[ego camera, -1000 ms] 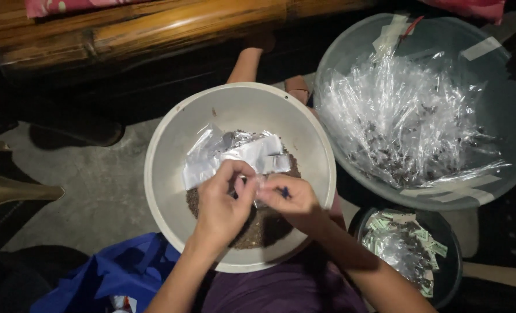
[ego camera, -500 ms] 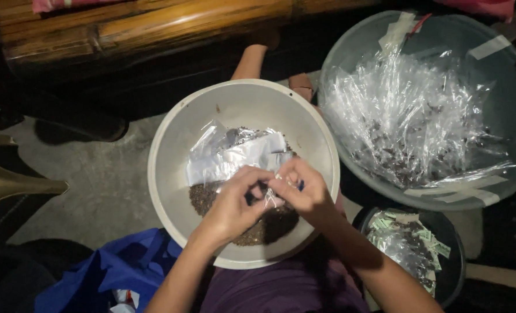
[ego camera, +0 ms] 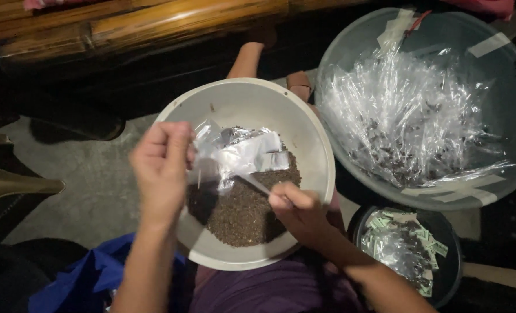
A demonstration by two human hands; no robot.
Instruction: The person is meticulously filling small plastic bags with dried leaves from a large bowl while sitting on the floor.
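On a bare concrete floor beside a bamboo bench running across twelve o'clock, a seated person works over three containers set close about the lap. The largest, a clear plastic tub at two o'clock, is heaped with crumpled clear wrappers flecked with dark bits, seemingly the place for emptied ones. At the centre, a pale round bowl rests on the person's purple-clad lap, tilted slightly toward the body, so that a mound of dark brown granules gathers in its near half; torn silvery and clear wrappers lie on top of the mound at the bowl's twelve o'clock. At four o'clock, a small dark bucket holds small sachets with green printed slips, within easy reach of the right arm. A blue bag slumps at seven o'clock. Above the bowl, the left hand is pinched narrow on one edge of a thin clear sachet, while the right hand is closed tight on a strip of the same film at its other end; the film is stretched taut between them, held right over the mound, apparently so that whatever falls lands in the bowl.
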